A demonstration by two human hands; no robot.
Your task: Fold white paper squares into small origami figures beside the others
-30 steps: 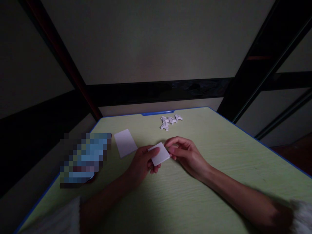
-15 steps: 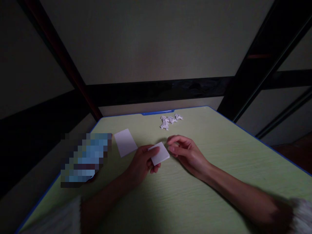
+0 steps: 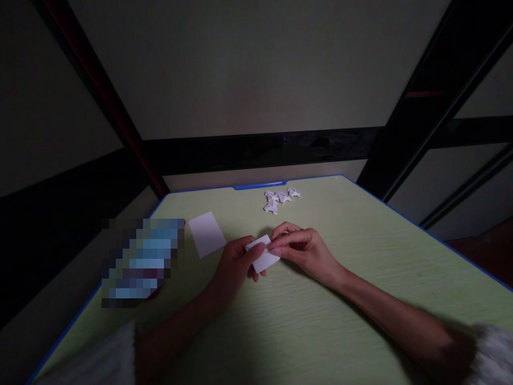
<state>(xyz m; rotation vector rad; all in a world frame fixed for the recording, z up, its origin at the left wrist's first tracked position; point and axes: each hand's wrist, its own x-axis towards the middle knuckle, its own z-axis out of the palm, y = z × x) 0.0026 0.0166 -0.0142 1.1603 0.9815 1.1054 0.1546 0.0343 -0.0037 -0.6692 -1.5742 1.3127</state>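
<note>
My left hand [image 3: 236,263] grips a small folded square of white paper [image 3: 264,261], thumb on top and fingers curled underneath. From the right, my right hand [image 3: 304,247] reaches to the same paper, its thumb and fingertips closed at the upper right edge. The right fingertips cover part of that edge. To the left of my left hand, a flat stack or sheet of white paper [image 3: 207,234] lies on the table. Beyond the hands sit several small folded white paper figures [image 3: 271,205], bunched close together.
The pale yellow-green table [image 3: 360,235] has a blue rim and a blue handle [image 3: 260,185] at its far edge. A blurred-out bluish object [image 3: 148,256] lies at the left. Behind the table stand large panels [image 3: 256,69] with dark frames.
My right hand has moved left onto the folded paper, its thumb and fingers closing at the edge. My left hand keeps its hold almost in place.
</note>
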